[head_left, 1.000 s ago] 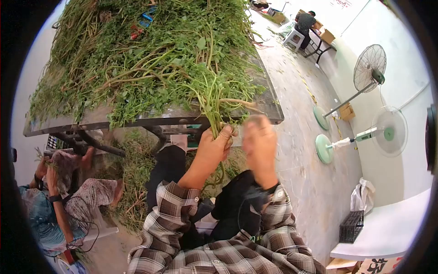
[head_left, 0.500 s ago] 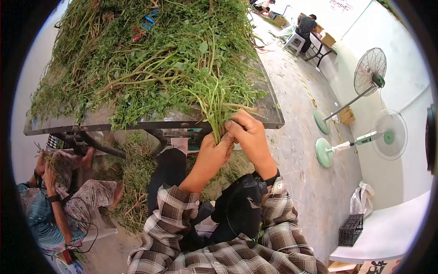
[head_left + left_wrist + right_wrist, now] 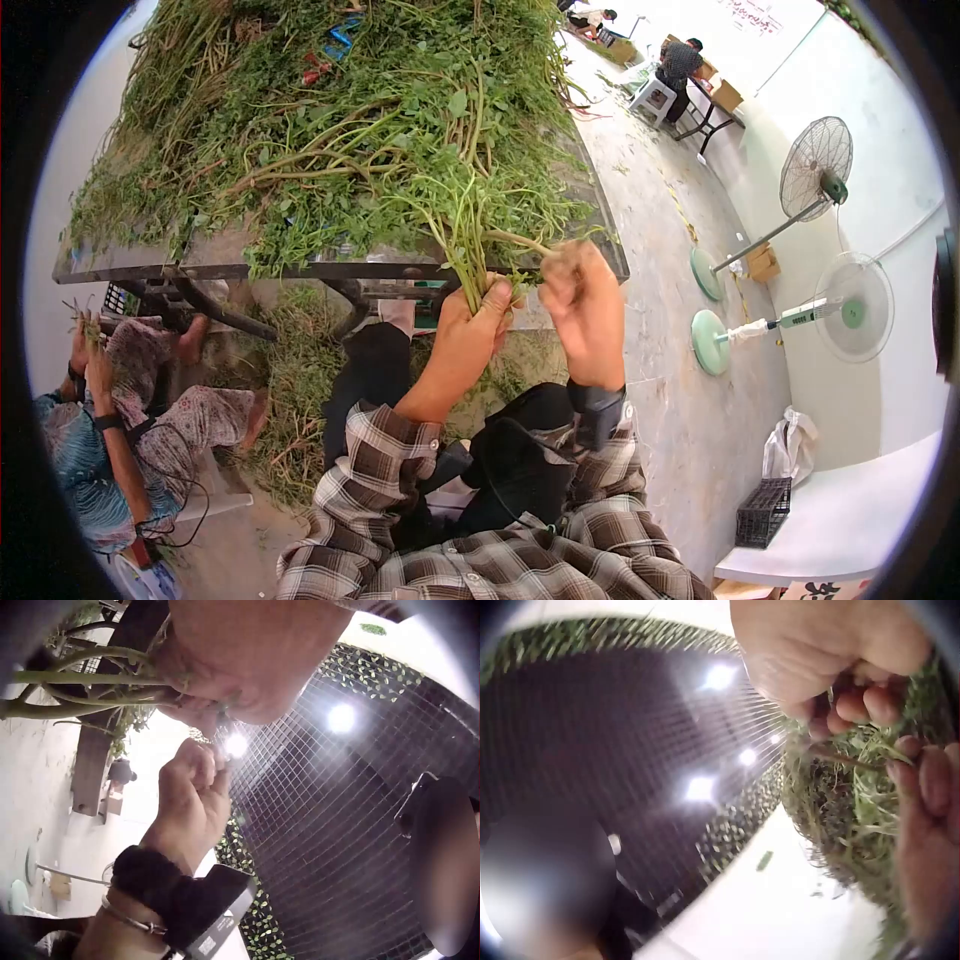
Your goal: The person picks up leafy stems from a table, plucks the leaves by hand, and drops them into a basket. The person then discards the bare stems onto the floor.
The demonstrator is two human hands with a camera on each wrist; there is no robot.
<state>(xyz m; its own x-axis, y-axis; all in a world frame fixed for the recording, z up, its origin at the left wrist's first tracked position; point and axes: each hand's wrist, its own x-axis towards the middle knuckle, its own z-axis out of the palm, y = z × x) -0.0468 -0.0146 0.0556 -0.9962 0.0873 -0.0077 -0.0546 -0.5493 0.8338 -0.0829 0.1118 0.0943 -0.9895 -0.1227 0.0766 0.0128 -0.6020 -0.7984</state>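
At frame centre, pinches green stems (image 3: 464, 245) between fingers (image 3: 494, 298) of left hand (image 3: 460, 335); cannot tell grip of blurred right hand (image 3: 586, 312).

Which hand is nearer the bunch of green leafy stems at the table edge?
Left. The left hand grips the bunch of green leafy stems near its lower end; the right hand is to the bunch's right.

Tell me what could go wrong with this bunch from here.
Some stems could slip from the left hand, since only their lower ends are gripped. In the head view, their leafy tops overlap the pile, so they might snag. Sprigs overhanging the table's edge could drop.
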